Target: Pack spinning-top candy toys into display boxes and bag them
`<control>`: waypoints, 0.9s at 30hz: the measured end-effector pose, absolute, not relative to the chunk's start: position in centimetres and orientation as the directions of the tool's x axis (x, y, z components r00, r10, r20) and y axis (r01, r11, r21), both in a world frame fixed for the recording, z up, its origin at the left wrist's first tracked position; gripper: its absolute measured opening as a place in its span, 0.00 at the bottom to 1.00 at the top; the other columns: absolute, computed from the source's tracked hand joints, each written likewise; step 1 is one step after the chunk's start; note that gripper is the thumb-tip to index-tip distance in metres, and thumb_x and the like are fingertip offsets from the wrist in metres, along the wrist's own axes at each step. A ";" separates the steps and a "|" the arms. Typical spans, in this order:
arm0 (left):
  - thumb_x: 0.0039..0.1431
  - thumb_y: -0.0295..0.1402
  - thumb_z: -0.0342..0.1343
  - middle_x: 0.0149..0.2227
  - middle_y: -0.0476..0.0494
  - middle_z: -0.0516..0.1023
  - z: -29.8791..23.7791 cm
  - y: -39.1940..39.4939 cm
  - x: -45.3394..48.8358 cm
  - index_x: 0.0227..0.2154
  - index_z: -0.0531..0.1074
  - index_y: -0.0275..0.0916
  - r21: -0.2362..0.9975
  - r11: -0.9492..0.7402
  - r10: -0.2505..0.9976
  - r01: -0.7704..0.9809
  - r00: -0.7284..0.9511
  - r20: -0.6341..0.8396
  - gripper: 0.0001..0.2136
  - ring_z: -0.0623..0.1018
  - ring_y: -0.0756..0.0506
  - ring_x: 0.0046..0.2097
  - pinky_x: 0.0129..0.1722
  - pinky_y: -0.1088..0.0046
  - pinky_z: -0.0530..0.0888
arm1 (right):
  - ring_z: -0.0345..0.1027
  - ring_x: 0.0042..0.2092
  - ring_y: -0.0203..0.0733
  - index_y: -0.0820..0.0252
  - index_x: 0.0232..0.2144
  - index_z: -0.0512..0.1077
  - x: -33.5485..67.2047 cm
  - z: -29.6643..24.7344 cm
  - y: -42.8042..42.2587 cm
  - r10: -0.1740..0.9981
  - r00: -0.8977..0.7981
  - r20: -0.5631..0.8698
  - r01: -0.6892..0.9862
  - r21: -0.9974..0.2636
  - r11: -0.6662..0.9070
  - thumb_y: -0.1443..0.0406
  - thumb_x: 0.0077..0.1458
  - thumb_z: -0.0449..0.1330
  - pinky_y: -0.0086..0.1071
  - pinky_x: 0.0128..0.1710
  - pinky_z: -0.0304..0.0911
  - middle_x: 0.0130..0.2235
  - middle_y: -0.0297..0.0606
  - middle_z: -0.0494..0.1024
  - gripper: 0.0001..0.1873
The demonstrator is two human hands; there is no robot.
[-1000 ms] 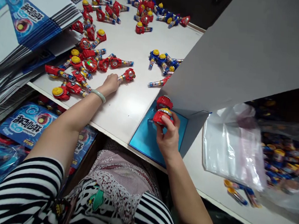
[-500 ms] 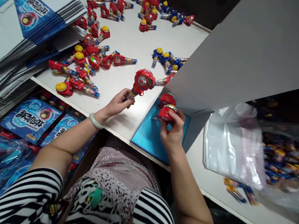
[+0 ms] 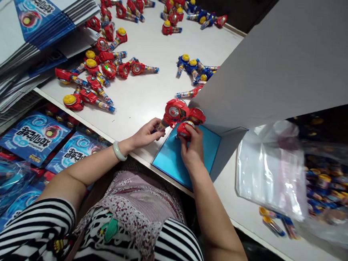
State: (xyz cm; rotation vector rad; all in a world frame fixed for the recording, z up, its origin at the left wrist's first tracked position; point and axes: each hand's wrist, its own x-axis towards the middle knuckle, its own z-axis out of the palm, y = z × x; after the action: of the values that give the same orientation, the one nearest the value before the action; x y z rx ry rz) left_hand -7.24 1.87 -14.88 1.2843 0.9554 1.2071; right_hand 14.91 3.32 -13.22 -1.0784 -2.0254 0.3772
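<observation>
My left hand (image 3: 146,134) is closed around the tube handle of a red toy launcher (image 3: 175,111) with a round silver-centred head, which points up and to the right. Close by, my right hand (image 3: 193,148) grips a second red toy launcher (image 3: 185,129) by its head, over the blue floor of an open cardboard display box (image 3: 171,158). Behind it a third red launcher (image 3: 197,115) is inside the box against the tall panel. The heads of these toys overlap in view; whether they touch I cannot tell.
Red launchers (image 3: 138,68) lie scattered on the white table (image 3: 140,99), with blue ones (image 3: 192,69) beyond. At left are stacked flat printed cartons (image 3: 44,19) and, lower, filled blue boxes (image 3: 35,137). Clear plastic bags (image 3: 270,170) and loose tubes (image 3: 273,226) are at right.
My left hand has carried its launcher right and down to the box. My right hand has shifted slightly left with its launcher, nearer the other one.
</observation>
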 end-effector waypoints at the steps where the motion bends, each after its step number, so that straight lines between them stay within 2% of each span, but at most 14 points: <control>1: 0.58 0.38 0.60 0.32 0.51 0.69 -14.7 1.7 -7.2 0.41 0.65 0.40 0.989 -0.117 0.978 -0.092 0.162 0.130 0.13 0.70 0.54 0.29 0.28 0.77 0.69 | 0.66 0.57 0.50 0.47 0.58 0.63 14.9 -12.6 3.1 0.804 -0.320 0.501 0.581 -0.567 0.584 0.63 0.62 0.58 0.52 0.55 0.68 0.58 0.46 0.65 0.23; 3: 0.59 0.38 0.59 0.33 0.50 0.69 -14.1 1.3 -6.7 0.42 0.66 0.39 0.982 -0.187 0.968 -0.029 0.164 0.189 0.12 0.70 0.53 0.30 0.29 0.76 0.70 | 0.63 0.60 0.54 0.45 0.61 0.62 14.8 -10.7 2.5 0.803 -0.297 0.517 0.589 -0.562 0.580 0.59 0.60 0.62 0.55 0.58 0.66 0.62 0.46 0.62 0.28; 6: 0.61 0.38 0.58 0.37 0.45 0.73 -12.9 0.4 -5.6 0.44 0.68 0.39 0.938 -0.340 0.914 0.069 0.261 0.311 0.13 0.73 0.49 0.35 0.36 0.71 0.73 | 0.64 0.60 0.55 0.42 0.65 0.56 14.2 -7.6 1.4 0.790 -0.272 0.550 0.442 -0.658 0.610 0.56 0.56 0.66 0.55 0.56 0.68 0.64 0.45 0.61 0.39; 8: 0.59 0.41 0.60 0.41 0.41 0.75 -12.4 0.4 -5.8 0.47 0.69 0.40 0.896 -0.435 0.845 0.092 0.385 0.371 0.16 0.75 0.46 0.40 0.41 0.67 0.74 | 0.71 0.54 0.52 0.40 0.64 0.57 14.1 -6.5 0.8 0.807 -0.231 0.543 0.330 -0.737 0.590 0.57 0.56 0.66 0.52 0.51 0.72 0.60 0.42 0.67 0.37; 10: 0.57 0.43 0.63 0.41 0.39 0.76 -12.5 0.9 -8.1 0.49 0.69 0.41 0.867 -0.472 0.842 0.162 0.373 0.389 0.21 0.76 0.44 0.40 0.42 0.66 0.74 | 0.74 0.49 0.50 0.38 0.61 0.63 14.4 -6.8 0.6 0.828 -0.143 0.543 0.304 -0.772 0.559 0.60 0.54 0.67 0.48 0.48 0.74 0.55 0.39 0.71 0.33; 12: 0.56 0.43 0.63 0.36 0.42 0.75 -12.7 1.4 -12.7 0.49 0.70 0.42 0.858 -0.364 0.931 0.362 0.107 0.350 0.20 0.74 0.45 0.36 0.39 0.66 0.73 | 0.75 0.46 0.49 0.36 0.59 0.65 15.1 -8.4 0.7 0.806 -0.073 0.587 0.311 -0.755 0.578 0.62 0.51 0.69 0.46 0.46 0.74 0.52 0.39 0.73 0.34; 14: 0.59 0.39 0.60 0.28 0.47 0.70 -13.0 1.4 -18.2 0.47 0.72 0.42 0.825 -0.048 0.925 0.563 -0.287 0.250 0.14 0.70 0.46 0.30 0.36 0.67 0.69 | 0.75 0.46 0.50 0.38 0.59 0.65 15.9 -10.6 0.9 0.741 -0.079 0.666 0.317 -0.688 0.652 0.64 0.49 0.70 0.45 0.45 0.74 0.51 0.39 0.73 0.37; 15: 0.59 0.36 0.60 0.27 0.48 0.69 -13.1 1.3 -20.7 0.46 0.72 0.42 0.767 0.128 0.901 0.628 -0.397 0.175 0.13 0.70 0.45 0.31 0.37 0.66 0.68 | 0.76 0.46 0.50 0.39 0.59 0.64 16.2 -11.6 0.8 0.703 -0.099 0.704 0.318 -0.647 0.693 0.65 0.49 0.70 0.45 0.45 0.74 0.50 0.39 0.73 0.37; 17: 0.58 0.36 0.62 0.24 0.50 0.66 -13.6 1.1 -24.1 0.48 0.73 0.41 0.597 0.355 0.884 0.720 -0.465 0.035 0.15 0.69 0.45 0.31 0.39 0.66 0.67 | 0.75 0.48 0.50 0.43 0.60 0.62 16.7 -13.0 0.6 0.667 -0.132 0.733 0.343 -0.598 0.725 0.66 0.50 0.69 0.47 0.46 0.74 0.51 0.40 0.73 0.37; 20: 0.60 0.41 0.60 0.24 0.51 0.63 -14.3 0.8 -25.0 0.52 0.70 0.40 0.417 0.429 0.896 0.801 -0.437 -0.082 0.19 0.69 0.43 0.34 0.42 0.65 0.66 | 0.74 0.50 0.50 0.47 0.61 0.59 17.0 -12.9 -0.1 0.722 -0.182 0.667 0.427 -0.608 0.670 0.67 0.55 0.65 0.47 0.48 0.74 0.53 0.44 0.72 0.34; 24: 0.65 0.46 0.51 0.30 0.46 0.69 -14.4 0.1 -23.0 0.45 0.71 0.39 0.387 0.427 0.899 0.817 -0.428 -0.089 0.16 0.71 0.41 0.38 0.43 0.63 0.66 | 0.75 0.49 0.46 0.47 0.61 0.58 16.6 -10.5 -0.9 0.747 -0.318 0.584 0.473 -0.585 0.659 0.68 0.57 0.63 0.43 0.47 0.75 0.52 0.42 0.74 0.33; 27: 0.64 0.45 0.52 0.34 0.42 0.73 -14.8 -0.4 -22.5 0.43 0.70 0.40 0.378 0.467 0.874 0.800 -0.484 -0.056 0.14 0.73 0.38 0.40 0.42 0.63 0.67 | 0.75 0.49 0.45 0.46 0.61 0.58 16.3 -9.2 -1.1 0.763 -0.333 0.553 0.481 -0.597 0.642 0.68 0.58 0.62 0.41 0.48 0.74 0.53 0.42 0.74 0.31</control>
State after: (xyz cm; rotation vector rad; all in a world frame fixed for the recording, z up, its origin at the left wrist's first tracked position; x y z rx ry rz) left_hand -22.51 -0.35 -14.82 1.4404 2.4748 0.4439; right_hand 16.25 -1.11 -9.17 -0.9724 -1.9977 0.4138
